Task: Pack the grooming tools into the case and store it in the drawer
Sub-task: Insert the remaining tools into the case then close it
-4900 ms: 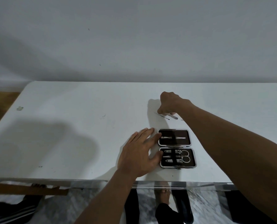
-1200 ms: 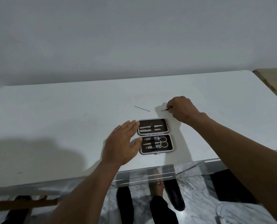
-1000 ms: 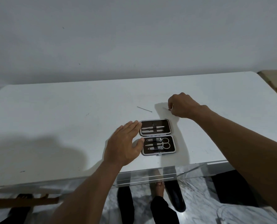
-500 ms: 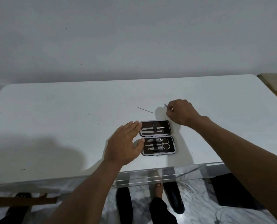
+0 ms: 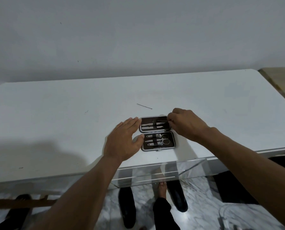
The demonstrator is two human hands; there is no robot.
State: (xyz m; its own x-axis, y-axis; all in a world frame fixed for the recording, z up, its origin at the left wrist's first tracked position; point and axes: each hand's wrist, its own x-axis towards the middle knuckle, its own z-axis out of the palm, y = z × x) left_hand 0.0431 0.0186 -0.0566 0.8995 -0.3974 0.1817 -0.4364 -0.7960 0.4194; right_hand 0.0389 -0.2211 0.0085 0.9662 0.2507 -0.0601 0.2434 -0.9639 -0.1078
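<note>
An open brown grooming case [image 5: 171, 141] lies flat near the front edge of the white table [image 5: 55, 122]. Its near half holds clippers and scissors; its far half holds two flat metal tools. My right hand [image 5: 185, 124] sits at the case's far right corner, fingers pinched on a thin metal pick [image 5: 163, 121] that lies across the far half. My left hand [image 5: 123, 140] rests flat with fingers spread against the case's left side. A second thin metal pick [image 5: 144, 106] lies loose on the table beyond the case.
A clear acrylic drawer [image 5: 155, 173] hangs under the table's front edge, just below the case. A wall stands behind the table. My feet and dark shoes [image 5: 176, 198] show on the marble floor below. A wooden surface [image 5: 281, 80] borders the table's right end.
My right hand has carried the thin pick from the table behind the case down onto the case's far half. My left hand has stayed beside the case.
</note>
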